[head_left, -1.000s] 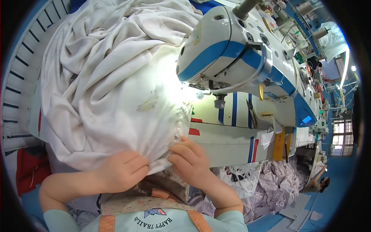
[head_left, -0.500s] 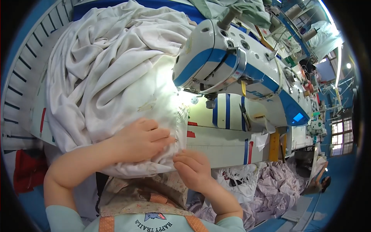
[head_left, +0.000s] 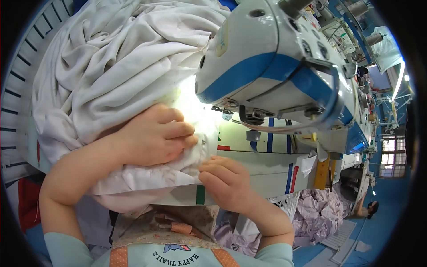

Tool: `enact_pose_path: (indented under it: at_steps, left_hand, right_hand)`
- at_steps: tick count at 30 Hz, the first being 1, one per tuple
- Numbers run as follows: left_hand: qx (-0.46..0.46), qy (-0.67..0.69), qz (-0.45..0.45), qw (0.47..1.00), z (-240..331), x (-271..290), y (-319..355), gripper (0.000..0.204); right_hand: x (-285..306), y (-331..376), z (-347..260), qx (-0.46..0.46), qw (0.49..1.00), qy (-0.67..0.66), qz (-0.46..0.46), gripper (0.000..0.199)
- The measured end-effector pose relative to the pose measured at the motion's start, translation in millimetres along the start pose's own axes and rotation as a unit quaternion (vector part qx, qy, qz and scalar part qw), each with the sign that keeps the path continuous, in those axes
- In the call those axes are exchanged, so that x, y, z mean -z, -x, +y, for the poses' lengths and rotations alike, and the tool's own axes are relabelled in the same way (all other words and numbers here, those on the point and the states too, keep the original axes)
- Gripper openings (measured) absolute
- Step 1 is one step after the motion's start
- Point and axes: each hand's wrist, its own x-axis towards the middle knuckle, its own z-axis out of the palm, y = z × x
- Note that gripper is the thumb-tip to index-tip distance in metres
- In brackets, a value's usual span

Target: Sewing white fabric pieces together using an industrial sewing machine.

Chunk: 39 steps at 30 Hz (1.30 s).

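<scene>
A large heap of white fabric (head_left: pixel 111 80) lies bunched on the sewing table, its hemmed edge stretching toward the lit needle area of a white and blue sewing machine (head_left: pixel 249 66). My left hand (head_left: pixel 155 135) rests on the cloth with its fingers curled, gripping a fold of it left of the seam. At the fabric's near right corner, my right hand (head_left: pixel 224 180) pinches the edge between thumb and fingers. Both hands sit just on the near side of the machine head. My fingertips partly hide the held cloth.
The pale table edge (head_left: pixel 258 173) carries coloured tape strips. A yellow ruler-like strip (head_left: pixel 321 171) stands at the right. Crumpled lilac fabric (head_left: pixel 318 213) is piled below the table. White railing (head_left: pixel 20 89) curves along the left. Another person (head_left: pixel 367 209) is far right.
The view has come closer to the machine. My hands and the fabric have shifted away from me along the table, uncovering a green tape mark at the near edge.
</scene>
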Motion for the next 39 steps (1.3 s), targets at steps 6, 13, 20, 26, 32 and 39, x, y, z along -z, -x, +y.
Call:
enact_pose_path:
  at_steps: [6,13,20,26,32,39]
  left_hand:
    - [-0.033,0.042,-0.023,0.998,-23,2,-6,0.026]
    - [-0.061,0.080,-0.046,0.994,-34,3,-7,0.018]
    - [-0.066,0.088,-0.038,0.993,-43,4,-13,0.015]
    - [-0.020,0.146,-0.041,0.988,-43,18,-23,0.014]
    - [0.044,0.055,-0.148,0.987,13,27,-6,0.032]
    - [0.067,0.090,-0.069,0.991,28,11,2,0.040]
  right_hand:
    - [0,-7,13,-0.008,0.999,0.041,-0.023,0.021]
    - [5,-11,14,-0.017,0.997,0.034,-0.065,0.020]
    - [8,-16,18,-0.067,0.992,0.059,-0.094,0.019]
    - [4,-19,25,-0.065,0.993,0.019,-0.096,0.021]
    - [-3,-8,17,-0.024,0.997,0.063,-0.028,0.020]
    - [2,-5,16,0.037,0.995,0.097,-0.002,0.019]
